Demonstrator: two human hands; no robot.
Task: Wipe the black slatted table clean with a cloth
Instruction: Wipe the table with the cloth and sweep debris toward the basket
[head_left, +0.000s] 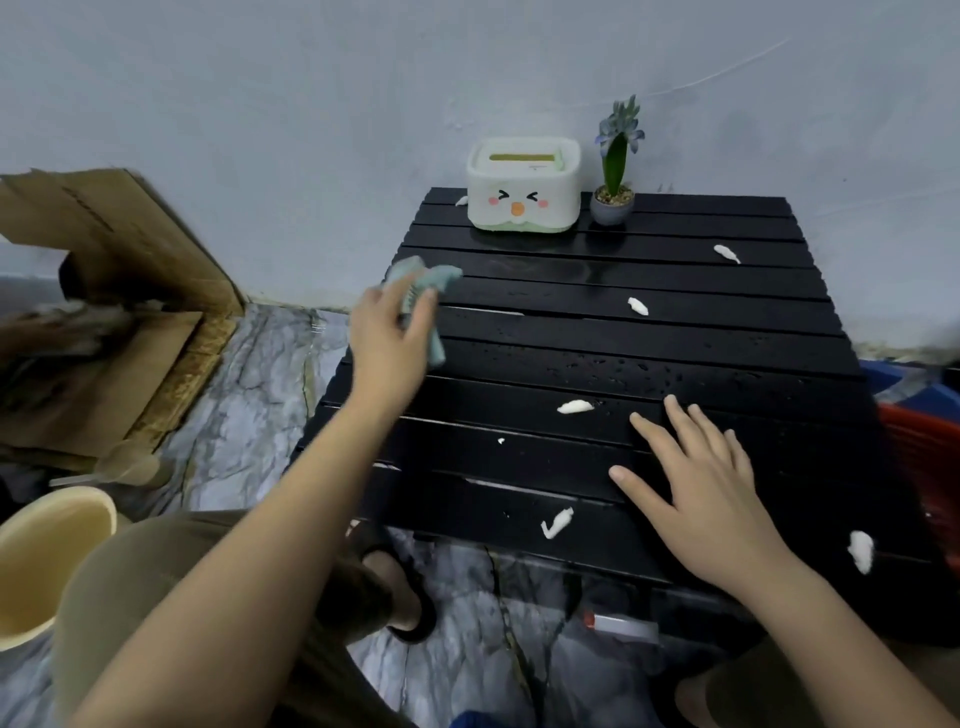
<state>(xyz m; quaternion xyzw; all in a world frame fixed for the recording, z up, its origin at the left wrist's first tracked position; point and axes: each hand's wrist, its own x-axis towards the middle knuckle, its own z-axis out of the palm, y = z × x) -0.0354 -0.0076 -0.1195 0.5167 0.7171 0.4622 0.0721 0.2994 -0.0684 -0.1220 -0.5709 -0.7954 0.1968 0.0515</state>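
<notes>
Now the left hand (387, 338) grips the pale green cloth (426, 291) at the far left edge of the black slatted surface (675, 332), bunched and lifted just off the slats, likely poised to start a sweep. The right hand (696, 483) lies flat with fingers spread on the near slats, grasping nothing, probably steadying things. White scraps (574, 407) dot the wet slats between and beyond both hands. Past the left hand sits a tissue box (522, 189) with a little potted plant (614, 200) beside it, against a grey wall. Left of the left arm: cardboard (104, 312), a cream bucket (47, 561), marbled floor
</notes>
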